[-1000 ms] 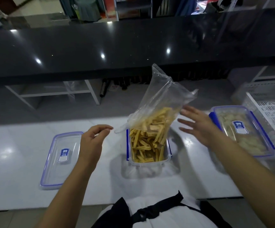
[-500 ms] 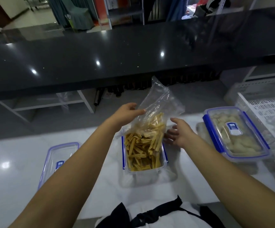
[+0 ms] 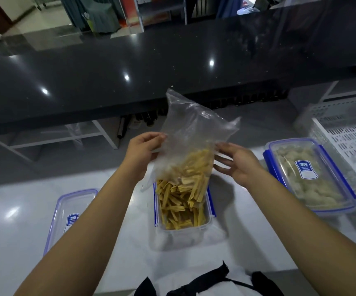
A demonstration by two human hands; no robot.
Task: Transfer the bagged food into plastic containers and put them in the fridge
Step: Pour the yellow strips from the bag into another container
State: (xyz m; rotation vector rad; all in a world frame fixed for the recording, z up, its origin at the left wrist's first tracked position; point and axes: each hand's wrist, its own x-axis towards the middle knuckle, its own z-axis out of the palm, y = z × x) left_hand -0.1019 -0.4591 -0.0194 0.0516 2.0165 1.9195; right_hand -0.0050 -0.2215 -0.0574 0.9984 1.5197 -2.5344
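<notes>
Left hand [image 3: 142,149] has its grip pinched on the clear plastic bag [image 3: 192,133]; right hand [image 3: 234,163] touches the bag's other side with fingers spread wide. The upended bag spills yellow sticks [image 3: 181,201] into an open container [image 3: 185,231] mid-table [image 3: 19,231]. Loose lid [image 3: 66,216] at 9 o'clock; closed container [image 3: 309,174] at 3 o'clock.

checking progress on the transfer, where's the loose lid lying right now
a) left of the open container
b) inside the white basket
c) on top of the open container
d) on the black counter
a: the loose lid lies flat on the white table, left of the open container of yellow sticks.
</notes>
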